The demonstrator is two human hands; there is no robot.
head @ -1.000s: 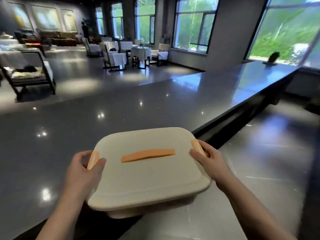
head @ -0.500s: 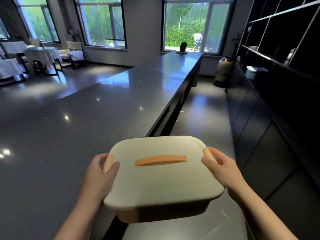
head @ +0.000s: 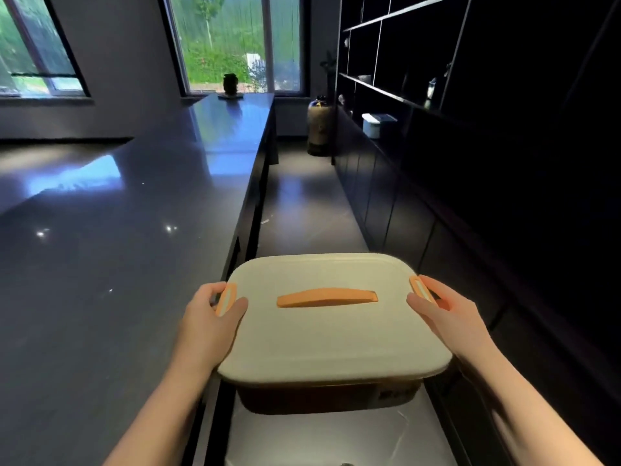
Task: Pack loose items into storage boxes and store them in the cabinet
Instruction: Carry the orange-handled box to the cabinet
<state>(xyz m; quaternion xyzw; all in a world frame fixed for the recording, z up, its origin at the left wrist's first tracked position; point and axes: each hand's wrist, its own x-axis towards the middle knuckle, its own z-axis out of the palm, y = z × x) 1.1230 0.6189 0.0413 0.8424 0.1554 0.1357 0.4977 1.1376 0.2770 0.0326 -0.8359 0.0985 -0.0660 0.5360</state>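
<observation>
A cream storage box [head: 332,334] with a closed lid, an orange top handle and orange side clips is carried in the air over the aisle floor. My left hand [head: 210,317] grips its left side at the clip, thumb on the lid. My right hand [head: 440,309] grips the right side at the other clip. The dark cabinet [head: 396,210] with low doors runs along the right, with open shelves [head: 376,85] above it.
A long glossy grey counter [head: 134,237] fills the left. The tiled aisle [head: 302,203] runs ahead between counter and cabinet. A large jar [head: 319,124] stands at the aisle's far end. A white container [head: 374,124] sits on the cabinet top. A small plant [head: 230,85] sits at the counter's far end.
The view has swung right, from the counter toward the aisle and cabinet. The box has come off the counter edge and now hangs over the aisle, both hands holding as before.
</observation>
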